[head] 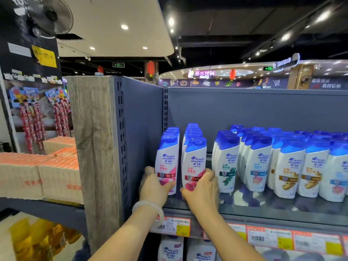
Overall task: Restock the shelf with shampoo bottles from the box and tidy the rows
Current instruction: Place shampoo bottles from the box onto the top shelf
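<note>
I see both hands up at the left end of the shelf [263,210], each on the front bottle of a pink-labelled row. The left hand [153,187] wraps the lower part of the front bottle of the leftmost row [166,162], fingers curled round its left side and thumb across the front near the base. A pale bangle [148,209] sits on that wrist. The right hand [202,189] grips the front bottle of the second row [194,162] low down, fingertips hooked round its right edge and thumb under the near left corner. Both bottles stand upright on the shelf, white with blue caps, near the front edge, with more bottles of the same kind lined up behind them toward the far back panel [244,106].

Just right of my right hand stands a row with green labels [225,162], almost touching the fingertips. Further right are rows with light blue labels [259,164] and amber labels [290,168], all upright and facing forward.

Price tags [175,227] run along the shelf's front lip. Below it, tops of larger bottles [170,248] show on the lower shelf. To the left, past a wooden end post [94,147], are cardboard cartons [39,178] with orange tops.
</note>
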`<state>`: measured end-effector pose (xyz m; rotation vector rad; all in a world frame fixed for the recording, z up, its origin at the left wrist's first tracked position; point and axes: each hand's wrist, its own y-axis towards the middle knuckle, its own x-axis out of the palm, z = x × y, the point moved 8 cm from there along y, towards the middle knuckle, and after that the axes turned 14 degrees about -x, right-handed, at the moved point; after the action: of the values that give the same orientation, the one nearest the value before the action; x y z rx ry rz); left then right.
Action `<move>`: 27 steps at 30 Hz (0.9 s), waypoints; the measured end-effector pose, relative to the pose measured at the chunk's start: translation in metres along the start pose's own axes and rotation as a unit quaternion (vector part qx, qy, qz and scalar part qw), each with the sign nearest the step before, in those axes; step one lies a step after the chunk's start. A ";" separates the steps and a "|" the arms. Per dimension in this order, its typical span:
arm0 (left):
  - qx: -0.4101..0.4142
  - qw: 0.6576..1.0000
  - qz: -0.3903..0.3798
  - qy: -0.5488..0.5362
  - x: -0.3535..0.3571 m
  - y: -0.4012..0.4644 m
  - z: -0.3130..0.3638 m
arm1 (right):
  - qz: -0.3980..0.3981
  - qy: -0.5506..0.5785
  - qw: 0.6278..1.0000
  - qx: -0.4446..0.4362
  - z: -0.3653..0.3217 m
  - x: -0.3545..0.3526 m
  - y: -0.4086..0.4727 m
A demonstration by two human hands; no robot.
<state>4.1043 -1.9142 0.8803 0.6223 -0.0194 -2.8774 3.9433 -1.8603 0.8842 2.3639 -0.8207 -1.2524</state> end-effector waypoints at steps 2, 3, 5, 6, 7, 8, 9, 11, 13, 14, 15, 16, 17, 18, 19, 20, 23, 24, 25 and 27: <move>0.000 1.000 -0.002 -0.014 0.001 0.001 -0.003 | 0.000 -0.001 1.000 0.002 0.000 0.001 0.001; 0.001 1.000 -0.003 -0.021 0.001 0.001 -0.004 | 0.000 -0.001 1.000 0.001 0.000 0.002 0.002; 0.002 0.999 -0.005 -0.031 0.002 0.001 -0.006 | -0.001 0.003 1.000 0.002 0.000 0.004 0.003; 0.003 0.999 -0.007 -0.034 0.002 0.001 -0.006 | -0.002 0.003 1.000 0.003 0.000 0.005 0.003; 0.004 0.999 -0.009 -0.037 0.002 0.001 -0.006 | -0.002 0.003 1.000 0.002 0.000 0.005 0.003; 0.006 0.999 -0.010 -0.038 0.003 0.002 -0.007 | -0.002 0.002 1.000 0.002 0.000 0.006 0.004; 0.008 0.999 -0.010 -0.039 0.003 0.002 -0.006 | -0.002 0.002 1.000 0.003 0.000 0.006 0.004; 0.012 0.999 -0.009 -0.040 0.003 0.001 -0.006 | -0.003 0.002 1.000 0.004 0.000 0.006 0.005; 0.011 0.999 -0.007 -0.039 0.003 0.001 -0.005 | -0.007 0.002 1.000 0.009 0.000 0.006 0.006; 0.010 0.999 -0.007 -0.040 0.003 0.000 -0.005 | -0.009 0.002 1.000 0.013 0.000 0.006 0.006; 0.010 0.999 -0.008 -0.039 0.003 0.000 -0.005 | -0.011 0.001 1.000 0.015 0.000 0.006 0.006; 0.009 0.999 -0.008 -0.038 0.003 0.000 -0.005 | -0.012 0.001 1.000 0.018 0.000 0.007 0.006; 0.008 0.999 -0.009 -0.037 0.003 0.000 -0.005 | -0.012 0.001 1.000 0.021 0.000 0.007 0.006; 0.007 0.999 -0.010 -0.038 0.003 0.000 -0.005 | -0.012 0.000 1.000 0.022 0.000 0.007 0.006; 0.007 0.999 -0.011 -0.039 0.003 0.000 -0.005 | -0.012 -0.002 1.000 0.022 0.000 0.007 0.006; 0.006 0.999 -0.012 -0.040 0.004 0.001 -0.004 | -0.012 -0.004 1.000 0.022 -0.001 0.007 0.005; 0.002 0.999 -0.016 -0.040 0.005 0.001 -0.005 | -0.011 -0.004 1.000 0.024 -0.001 0.006 0.005; 0.002 0.999 -0.016 -0.039 0.006 0.002 -0.004 | -0.012 -0.005 1.000 0.026 -0.001 0.006 0.005; 0.002 0.999 -0.016 -0.038 0.006 0.002 -0.005 | -0.013 -0.006 1.000 0.028 -0.001 0.007 0.005; 0.002 0.999 -0.014 -0.038 0.007 0.003 -0.005 | -0.016 -0.007 0.999 0.030 -0.002 0.007 0.005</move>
<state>4.1008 -1.9179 0.8729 0.5172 -0.0270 -2.9277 3.9458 -1.8686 0.8837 2.4269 -0.8386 -1.2749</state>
